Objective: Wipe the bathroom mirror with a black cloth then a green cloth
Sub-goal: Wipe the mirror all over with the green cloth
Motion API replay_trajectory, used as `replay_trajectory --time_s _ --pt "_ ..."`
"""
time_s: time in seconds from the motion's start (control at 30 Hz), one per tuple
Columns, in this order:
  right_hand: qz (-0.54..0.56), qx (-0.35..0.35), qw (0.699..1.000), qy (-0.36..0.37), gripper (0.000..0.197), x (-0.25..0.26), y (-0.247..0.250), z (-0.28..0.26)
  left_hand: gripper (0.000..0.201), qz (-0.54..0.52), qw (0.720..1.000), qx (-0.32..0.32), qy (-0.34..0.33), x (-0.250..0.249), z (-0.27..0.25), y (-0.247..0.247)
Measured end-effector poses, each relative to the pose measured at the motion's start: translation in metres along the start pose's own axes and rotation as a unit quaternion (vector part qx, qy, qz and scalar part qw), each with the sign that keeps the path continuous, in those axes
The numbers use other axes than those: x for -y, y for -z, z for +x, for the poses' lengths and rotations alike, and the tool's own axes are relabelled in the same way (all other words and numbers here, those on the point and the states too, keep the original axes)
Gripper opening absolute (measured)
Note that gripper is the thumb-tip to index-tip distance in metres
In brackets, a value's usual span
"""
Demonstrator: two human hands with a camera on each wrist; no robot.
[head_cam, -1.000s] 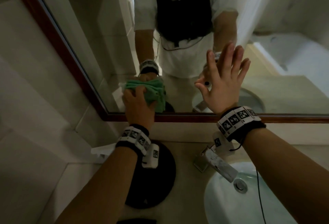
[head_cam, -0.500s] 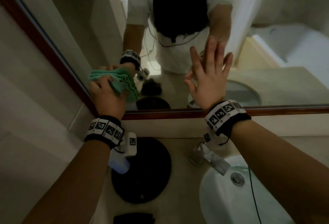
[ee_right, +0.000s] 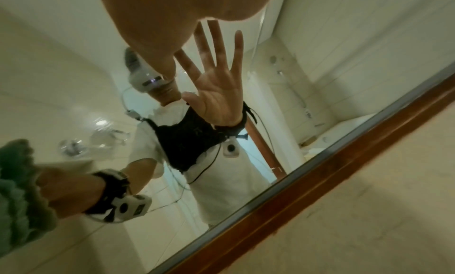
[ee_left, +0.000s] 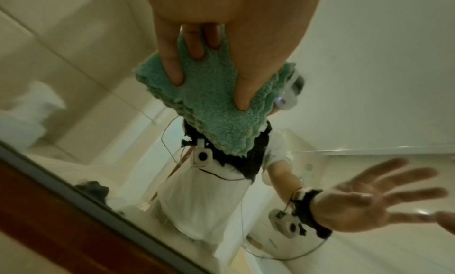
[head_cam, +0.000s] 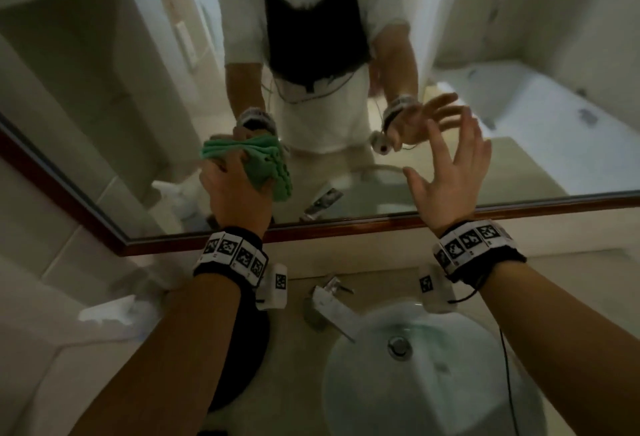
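My left hand (head_cam: 235,189) grips a bunched green cloth (head_cam: 268,165) and holds it against the lower part of the mirror (head_cam: 145,89). In the left wrist view my fingers (ee_left: 172,70) and thumb dig into the fluffy green cloth (ee_left: 216,110). My right hand (head_cam: 450,172) is open with its fingers spread, close in front of the glass to the right and holding nothing. In the right wrist view its reflection (ee_right: 216,83) shows a full open palm. A dark crumpled cloth (ee_left: 92,188) shows as a reflection by the mirror's lower edge.
The mirror has a brown wooden frame (head_cam: 381,227). Below it are a beige counter, a chrome tap (head_cam: 329,307) and a white basin (head_cam: 450,383). A black round mat (head_cam: 249,349) lies under my left forearm. White tissue (head_cam: 114,311) lies at the left.
My left hand swept the green cloth left, then back right along the lower glass. My right hand went from flat against the mirror to spread just off it, further right.
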State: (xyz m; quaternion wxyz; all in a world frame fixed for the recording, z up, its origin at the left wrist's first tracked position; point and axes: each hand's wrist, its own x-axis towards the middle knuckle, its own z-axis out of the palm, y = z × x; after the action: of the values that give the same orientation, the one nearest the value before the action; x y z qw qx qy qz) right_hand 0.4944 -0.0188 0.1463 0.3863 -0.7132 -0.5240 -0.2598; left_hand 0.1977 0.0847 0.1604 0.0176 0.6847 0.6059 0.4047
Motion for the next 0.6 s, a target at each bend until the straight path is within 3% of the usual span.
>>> replay_trajectory --time_s 0.13,0.3,0.43,0.6 --pt "-0.027 0.008 0.998 -0.054 0.09 -0.043 0.015 0.017 0.061 -0.001 1.0 0.021 -0.019 -0.058 -0.02 -0.025" --pt "-0.055 0.04 0.997 -0.048 0.101 -0.052 0.005 0.024 0.059 0.01 0.997 0.042 -0.062 -0.11 -0.041 -0.05" --pt "-0.037 0.03 0.998 -0.04 0.098 -0.058 0.0 0.021 0.059 0.006 0.997 0.037 -0.07 -0.099 -0.035 -0.045" --pt "-0.038 0.039 0.998 -0.032 0.096 -0.063 -0.004 0.022 0.06 -0.037 0.998 -0.044 0.006 -0.051 0.001 -0.001"
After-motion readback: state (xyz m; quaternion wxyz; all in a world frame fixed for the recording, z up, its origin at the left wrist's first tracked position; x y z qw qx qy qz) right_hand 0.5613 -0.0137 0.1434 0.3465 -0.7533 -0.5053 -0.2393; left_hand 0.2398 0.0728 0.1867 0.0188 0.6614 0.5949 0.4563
